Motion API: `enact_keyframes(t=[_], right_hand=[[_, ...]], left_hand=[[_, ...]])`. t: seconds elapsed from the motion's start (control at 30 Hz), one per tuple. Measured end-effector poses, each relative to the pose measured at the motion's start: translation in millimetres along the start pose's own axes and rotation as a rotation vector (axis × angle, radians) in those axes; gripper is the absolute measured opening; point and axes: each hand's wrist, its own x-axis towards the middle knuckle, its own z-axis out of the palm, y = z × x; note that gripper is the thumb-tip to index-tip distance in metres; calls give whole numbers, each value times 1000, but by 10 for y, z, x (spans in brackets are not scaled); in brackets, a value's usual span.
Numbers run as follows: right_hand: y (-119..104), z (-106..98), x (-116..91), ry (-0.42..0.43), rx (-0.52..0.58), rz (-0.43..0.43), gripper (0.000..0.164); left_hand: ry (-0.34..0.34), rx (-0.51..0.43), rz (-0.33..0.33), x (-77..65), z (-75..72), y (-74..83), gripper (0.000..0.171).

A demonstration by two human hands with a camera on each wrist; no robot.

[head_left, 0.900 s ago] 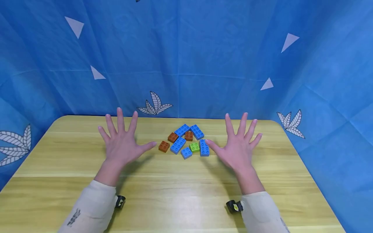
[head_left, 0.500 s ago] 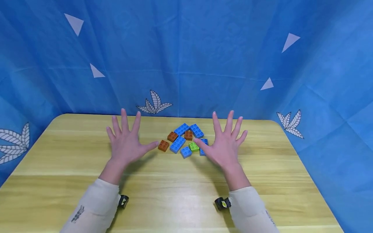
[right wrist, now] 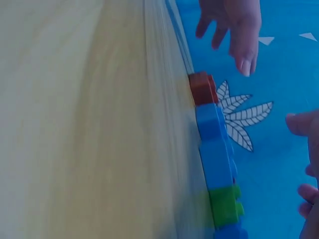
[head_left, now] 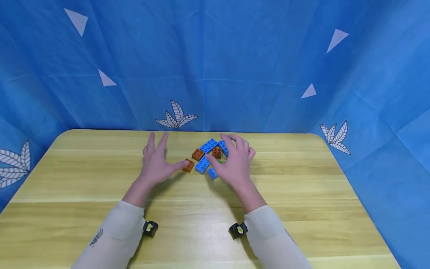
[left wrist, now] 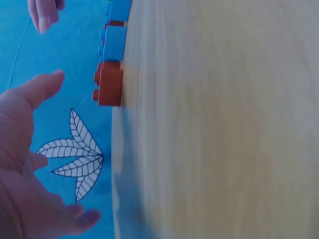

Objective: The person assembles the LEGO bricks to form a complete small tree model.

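Several building bricks lie loose on the wooden table. My left hand [head_left: 155,164] is in the air at their left, fingers spread, its thumb over an orange-brown brick [head_left: 189,166]. In the left wrist view that brick [left wrist: 110,87] stands apart from the thumb. My right hand [head_left: 236,162] hovers over the pile's right side, fingers bent loosely, holding nothing visible. Beneath it the green brick [right wrist: 224,205] is mostly hidden in the head view, and one long blue brick is covered. Other blue bricks [head_left: 202,165] and brown bricks [head_left: 198,154] lie between the hands.
The wooden table [head_left: 195,224] has rounded far corners. A blue curtain [head_left: 201,56] with white leaves and triangles hangs behind it and along its sides. Each forearm wears a pale sleeve [head_left: 114,231] with a small black camera [head_left: 150,228] at the wrist.
Both hands have moved inward, the right one farther left over the bricks. The fingers of the right hand have gone from widely spread to bent. The bricks lie as before.
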Motion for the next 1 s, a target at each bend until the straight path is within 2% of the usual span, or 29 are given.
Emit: enact_keyframes(t=[0.17,0.27,0.43,0.63,1.0], right_hand=[[-75,134,42,-108,84,55,60],[-109,198,66,-160,125,56,55],[-134,301,128,-233,138,67,52],[-96,402,180,-296,111,120,45],[-117,514,164,-345,41,160,38]], left_hand=[[-50,-115,-35,35,44,25,106],[-72,-154,-51,54,72,41,101],[-93,-181,-62,77,110,56,89],[-159,-231,-105,81,140,45,74],[-228,-220,-31,82,186,-25,59]])
